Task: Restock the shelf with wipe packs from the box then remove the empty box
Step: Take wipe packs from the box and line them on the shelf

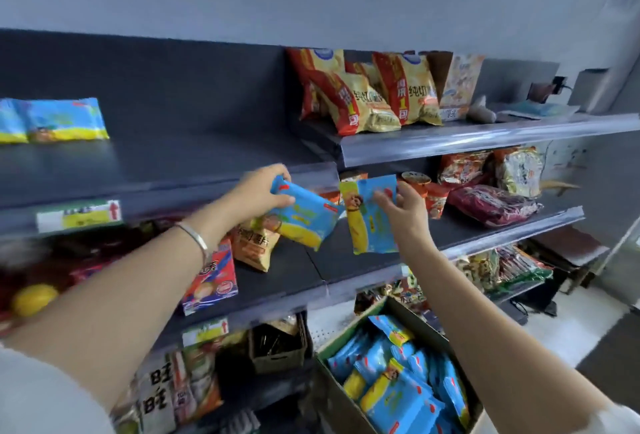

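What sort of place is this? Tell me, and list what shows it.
Most likely a small grocery or convenience store: tiered display shelves with price-label strips, snack bags set out for sale, and an open cardboard box of wipe packs below.

Both forearms are bare up to the sleeves. A thin silver bangle circles the left wrist, plain and smooth, with a bright sheen along its edge. Just beyond the bangle is the left hand; to the right of the bangle is the right hand. Well below the bangle, at the bottom corners, whitish fabric shows: the left sleeve, broad and soft, and a small edge of the right sleeve.
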Demonstrator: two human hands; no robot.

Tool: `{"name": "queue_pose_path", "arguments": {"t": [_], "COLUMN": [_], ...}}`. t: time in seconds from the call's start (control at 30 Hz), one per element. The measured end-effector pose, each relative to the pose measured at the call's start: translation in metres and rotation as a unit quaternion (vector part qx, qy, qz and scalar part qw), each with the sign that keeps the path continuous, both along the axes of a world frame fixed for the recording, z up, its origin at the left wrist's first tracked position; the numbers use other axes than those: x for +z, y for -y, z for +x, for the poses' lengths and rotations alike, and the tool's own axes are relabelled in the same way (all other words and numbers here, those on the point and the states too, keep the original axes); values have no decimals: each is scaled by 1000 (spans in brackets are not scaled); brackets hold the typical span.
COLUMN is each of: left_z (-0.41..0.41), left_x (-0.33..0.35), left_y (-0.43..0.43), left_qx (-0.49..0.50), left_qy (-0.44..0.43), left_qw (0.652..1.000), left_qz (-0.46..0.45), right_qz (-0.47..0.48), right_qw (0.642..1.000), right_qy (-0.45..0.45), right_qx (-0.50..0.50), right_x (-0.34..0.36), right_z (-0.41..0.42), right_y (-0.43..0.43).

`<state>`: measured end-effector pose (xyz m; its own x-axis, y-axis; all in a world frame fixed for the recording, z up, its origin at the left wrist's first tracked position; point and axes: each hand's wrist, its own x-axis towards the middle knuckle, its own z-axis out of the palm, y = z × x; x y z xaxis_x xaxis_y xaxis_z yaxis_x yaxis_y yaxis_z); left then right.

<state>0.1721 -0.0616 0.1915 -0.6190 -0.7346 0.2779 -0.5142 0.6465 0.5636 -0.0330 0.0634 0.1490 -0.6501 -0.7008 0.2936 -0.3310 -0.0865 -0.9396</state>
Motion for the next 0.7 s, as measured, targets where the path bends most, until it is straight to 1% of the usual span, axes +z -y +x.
{"name": "queue_pose_path", "arguments": {"t": [0.07, 0.13, 0.23, 0.3, 0.43, 0.57, 0.7], "left_z": [41, 82, 142, 183, 266, 341, 402], "left_x": [24, 44, 64, 71, 74, 73, 71], "left_y": [7, 13, 22, 33, 66, 114, 170], "left_qx": [66, 125, 206, 246, 313, 365, 377], "left_qy": [-47, -106, -186, -221, -227, -206, -186], "left_qw": [996, 986, 958, 941, 918, 904, 904], "left_qz": [-22, -42, -71, -79, -87, -91, -81], "right_qz": [-30, -55, -74, -73, -55, -13, 31], "right_qw": [998, 993, 981, 972, 947, 907, 865], "right_qy": [-31, -78, -145, -185, -260, -355, -429], "right_qx": [35, 64, 104, 126, 180, 227, 258], "right_x": [29, 55, 85, 99, 121, 129, 131], "right_z": [34, 68, 122, 158, 227, 294, 350], "right_y": [21, 42, 77, 101, 157, 220, 285]}}
